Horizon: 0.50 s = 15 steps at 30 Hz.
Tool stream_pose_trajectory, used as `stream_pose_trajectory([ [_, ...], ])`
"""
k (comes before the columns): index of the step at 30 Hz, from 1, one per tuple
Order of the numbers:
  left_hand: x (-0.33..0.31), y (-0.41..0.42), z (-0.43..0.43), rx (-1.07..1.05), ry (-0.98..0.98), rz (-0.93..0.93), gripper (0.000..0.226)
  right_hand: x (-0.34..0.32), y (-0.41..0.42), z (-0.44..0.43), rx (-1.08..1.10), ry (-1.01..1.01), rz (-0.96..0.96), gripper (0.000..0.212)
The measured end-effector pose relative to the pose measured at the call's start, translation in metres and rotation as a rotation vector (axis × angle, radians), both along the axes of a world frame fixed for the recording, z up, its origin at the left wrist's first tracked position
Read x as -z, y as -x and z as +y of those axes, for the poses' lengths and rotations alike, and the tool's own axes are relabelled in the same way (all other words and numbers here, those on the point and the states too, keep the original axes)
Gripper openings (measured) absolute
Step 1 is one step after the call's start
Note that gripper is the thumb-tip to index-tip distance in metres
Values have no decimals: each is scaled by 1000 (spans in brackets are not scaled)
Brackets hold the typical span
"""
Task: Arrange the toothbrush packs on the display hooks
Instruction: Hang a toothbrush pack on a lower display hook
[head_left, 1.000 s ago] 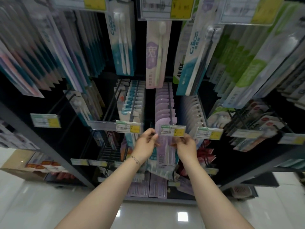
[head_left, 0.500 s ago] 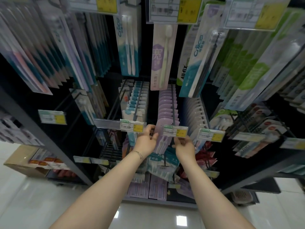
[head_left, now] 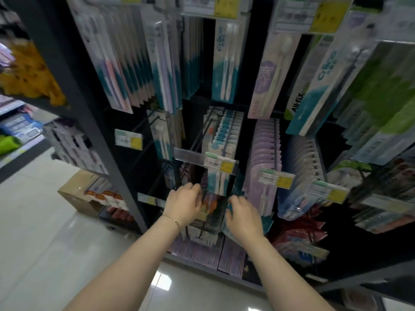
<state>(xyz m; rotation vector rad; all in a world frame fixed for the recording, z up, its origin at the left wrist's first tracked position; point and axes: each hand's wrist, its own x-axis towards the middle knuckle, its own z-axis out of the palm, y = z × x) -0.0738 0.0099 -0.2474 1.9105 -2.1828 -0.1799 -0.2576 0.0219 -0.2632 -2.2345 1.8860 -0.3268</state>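
Teal-and-white toothbrush packs (head_left: 216, 184) hang long-side down at centre frame, just above the gap between my left hand (head_left: 184, 205), which looks the nearer one, and my right hand (head_left: 243, 215). Both curl their fingers (head_left: 195, 190) into the row (head_left: 208, 207) below; whether either grips a pack I cannot tell.

Glossy clear plastic over printed card on toothbrush packs (head_left: 262, 153); thin dark metal wire hooks (head_left: 275, 140); polished, reflective floor tiles (head_left: 33, 221); matt brown cardboard box (head_left: 74, 185).
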Motion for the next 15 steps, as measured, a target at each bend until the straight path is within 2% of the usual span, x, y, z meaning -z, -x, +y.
stream_pose_trajectory([
  [7, 1, -65, 1, -18, 50, -133, 24, -1, -70, -12, -146, 42, 11, 29],
  [15, -1, -144, -35, -18, 70, -146, 32, 0, -158, -53, -152, 54, -61, 29],
])
